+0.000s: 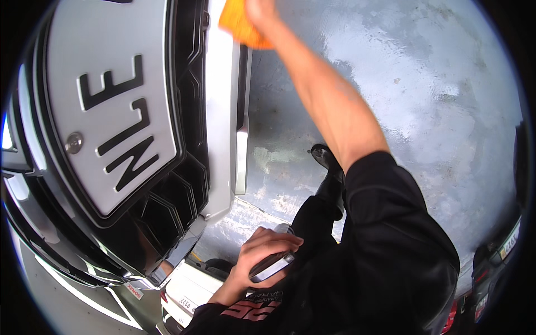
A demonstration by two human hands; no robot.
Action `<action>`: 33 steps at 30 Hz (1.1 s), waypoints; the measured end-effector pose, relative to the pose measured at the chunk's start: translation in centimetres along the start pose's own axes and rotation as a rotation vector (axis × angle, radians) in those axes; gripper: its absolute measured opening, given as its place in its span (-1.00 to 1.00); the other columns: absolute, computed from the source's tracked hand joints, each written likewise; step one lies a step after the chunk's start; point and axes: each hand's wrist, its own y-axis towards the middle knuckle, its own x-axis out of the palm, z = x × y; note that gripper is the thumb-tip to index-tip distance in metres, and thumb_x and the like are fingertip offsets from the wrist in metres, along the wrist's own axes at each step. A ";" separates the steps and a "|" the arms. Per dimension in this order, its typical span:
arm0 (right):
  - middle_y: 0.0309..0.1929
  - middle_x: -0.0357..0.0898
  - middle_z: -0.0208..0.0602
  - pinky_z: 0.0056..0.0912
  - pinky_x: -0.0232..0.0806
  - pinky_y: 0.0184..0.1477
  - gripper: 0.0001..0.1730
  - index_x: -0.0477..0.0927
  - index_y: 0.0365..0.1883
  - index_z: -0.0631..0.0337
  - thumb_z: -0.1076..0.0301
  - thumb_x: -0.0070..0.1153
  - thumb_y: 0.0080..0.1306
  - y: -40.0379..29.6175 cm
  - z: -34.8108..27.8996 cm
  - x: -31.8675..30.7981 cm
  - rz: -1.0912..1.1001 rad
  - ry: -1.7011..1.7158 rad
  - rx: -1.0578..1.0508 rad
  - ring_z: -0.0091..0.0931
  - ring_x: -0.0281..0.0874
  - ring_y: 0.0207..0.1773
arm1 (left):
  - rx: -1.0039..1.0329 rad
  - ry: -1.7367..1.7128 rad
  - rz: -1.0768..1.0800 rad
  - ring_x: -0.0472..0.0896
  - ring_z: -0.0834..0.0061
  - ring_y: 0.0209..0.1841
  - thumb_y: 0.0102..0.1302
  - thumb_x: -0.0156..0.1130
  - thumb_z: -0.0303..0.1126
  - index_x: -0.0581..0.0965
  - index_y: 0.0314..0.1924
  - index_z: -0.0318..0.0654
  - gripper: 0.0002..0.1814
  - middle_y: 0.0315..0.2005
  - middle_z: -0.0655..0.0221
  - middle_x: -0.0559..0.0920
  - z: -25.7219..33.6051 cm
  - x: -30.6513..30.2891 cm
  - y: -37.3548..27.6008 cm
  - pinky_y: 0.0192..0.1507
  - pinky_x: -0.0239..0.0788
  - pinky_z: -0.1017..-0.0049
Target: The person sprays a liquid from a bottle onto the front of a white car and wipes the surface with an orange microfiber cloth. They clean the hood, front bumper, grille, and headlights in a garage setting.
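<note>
My right hand (261, 14), blurred and cut off by the top edge of the view, presses an orange cloth (239, 26) against the white lower bumper (222, 104) of a car. The right arm reaches across in front of me from a short black sleeve. My left hand (266, 255) is close to my body at the bottom. Its fingers wrap around a small dark object (274, 268) with a silvery edge; I cannot tell its exact kind. On the left is the car's number plate (125, 125), which bears writing, above the black grille (167, 213).
The grey floor (418, 83) looks glossy and patchy. My black shoe (322, 155) is on it beside the bumper. A white car (194, 284) stands at the lower left, near a small SONAX sign (135, 291). Another dark vehicle (488, 261) is at the right rim.
</note>
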 end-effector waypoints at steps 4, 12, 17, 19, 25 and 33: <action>0.18 0.55 0.07 -0.04 0.25 0.31 -0.49 0.53 0.19 0.32 0.02 -0.10 0.60 -2.1 4.0 -0.8 0.089 0.059 0.001 -0.07 0.46 0.25 | -0.031 0.048 -0.076 0.72 0.34 -0.04 0.04 0.44 -0.38 0.65 -0.01 -0.21 -0.56 0.03 0.25 0.74 -0.8 0.4 2.1 0.00 0.34 0.40; 0.07 0.59 -0.38 -0.39 0.43 0.11 -0.45 0.45 0.35 0.25 0.00 -0.10 0.65 -16.7 5.0 -0.2 -0.039 0.261 0.323 -0.56 0.56 0.03 | -0.066 -0.047 -0.087 0.71 0.35 -0.04 0.13 0.43 -0.29 0.65 0.01 -0.19 -0.59 0.03 0.25 0.74 4.4 -1.4 3.2 0.04 0.34 0.38; 0.26 0.49 0.22 -0.04 0.21 0.41 -0.55 0.59 0.13 0.37 0.15 0.05 0.50 -4.0 1.1 1.9 0.083 -0.689 -0.677 -0.02 0.39 0.35 | -0.027 0.046 -0.098 0.69 0.39 -0.11 0.10 0.45 -0.35 0.65 -0.01 -0.20 -0.59 0.03 0.27 0.75 4.1 -1.4 3.3 -0.01 0.33 0.40; 0.34 0.42 0.23 0.13 0.10 0.46 -0.58 0.63 0.09 0.33 0.18 0.08 0.45 -7.4 2.0 2.6 0.063 -0.865 -0.722 0.08 0.25 0.44 | -0.017 0.076 -0.075 0.69 0.40 -0.11 0.09 0.45 -0.37 0.65 -0.01 -0.20 -0.60 0.03 0.28 0.75 3.9 -1.4 2.6 -0.03 0.32 0.42; 0.51 0.34 -0.49 0.38 -0.10 0.53 -0.53 0.68 0.14 -0.05 0.10 0.27 0.26 -27.6 9.3 -1.1 -0.717 -0.951 -0.420 -0.11 0.14 0.57 | 0.086 0.150 -0.059 0.69 0.41 -0.13 0.08 0.45 -0.35 0.67 -0.03 -0.22 -0.60 0.00 0.27 0.76 2.8 -2.8 -1.8 -0.10 0.29 0.44; 0.43 0.28 0.08 0.23 0.05 0.43 -0.54 0.61 0.19 0.15 0.11 0.13 0.42 -16.8 9.9 2.7 0.160 -0.549 -0.718 0.01 0.19 0.49 | 0.069 0.168 -0.074 0.73 0.32 -0.11 0.02 0.47 -0.44 0.66 -0.12 -0.20 -0.65 -0.07 0.22 0.78 -4.2 -0.4 -11.6 -0.04 0.38 0.39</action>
